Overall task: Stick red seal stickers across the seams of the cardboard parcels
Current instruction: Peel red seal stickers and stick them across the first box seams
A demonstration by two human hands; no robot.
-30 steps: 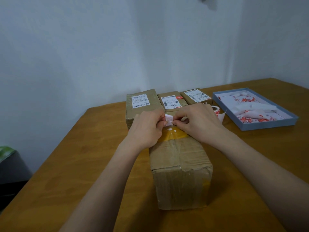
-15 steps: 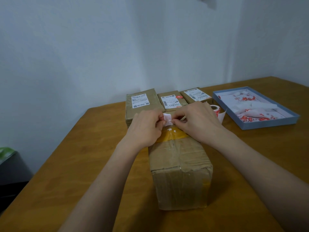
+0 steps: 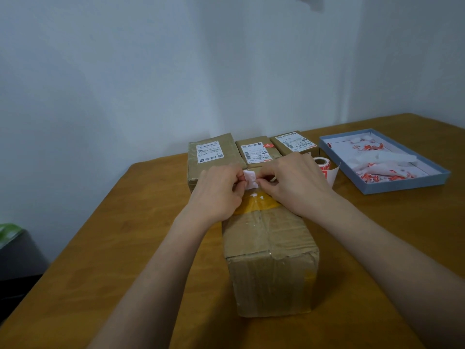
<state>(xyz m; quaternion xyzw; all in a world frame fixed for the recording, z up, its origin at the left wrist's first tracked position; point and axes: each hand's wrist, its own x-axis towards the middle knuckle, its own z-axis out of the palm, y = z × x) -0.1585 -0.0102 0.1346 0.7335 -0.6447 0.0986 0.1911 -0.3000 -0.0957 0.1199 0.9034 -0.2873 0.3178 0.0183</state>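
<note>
A long cardboard parcel lies in front of me on the wooden table, taped along its top seam, with a yellow tape band under my hands. Above its far end, my left hand and my right hand pinch a small sticker piece between their fingertips; only its white side shows. Three smaller parcels with shipping labels stand in a row behind. The middle one carries a red seal sticker.
A roll of red stickers with a loose white strip lies right of my hands. A blue tray holding peeled white and red backing scraps sits at the far right. A dark object with a green top stands left of the table.
Both hands stay over the parcel's far end with the sticker piece between them; the fingers have shifted only slightly.
</note>
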